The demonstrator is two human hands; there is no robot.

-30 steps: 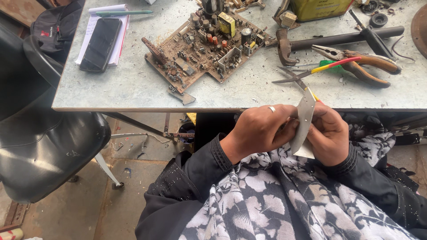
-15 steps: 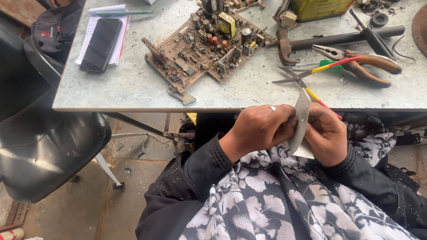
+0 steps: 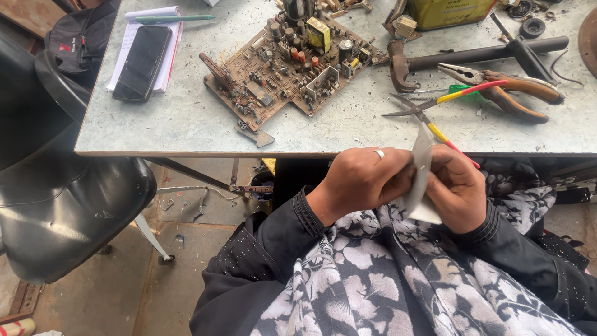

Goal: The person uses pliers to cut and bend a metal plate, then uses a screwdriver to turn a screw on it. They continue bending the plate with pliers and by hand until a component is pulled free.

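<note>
The person is holding a thin grey metal strip [image 3: 421, 163] upright between both hands, just below the near edge of the table [image 3: 186, 124] and above the lap. The left hand [image 3: 364, 180], wearing a ring, is closing its fingers around the strip's left side, while the right hand [image 3: 457, 186] is pinching it from the right. A red and yellow wire [image 3: 444, 137] is running past the strip's top. On the table, a circuit board [image 3: 286, 68], pliers [image 3: 504, 87], a hammer [image 3: 472, 56] and a phone [image 3: 142, 62] are lying well apart from the hands. A black chair [image 3: 68, 205] is standing at the left.
</note>
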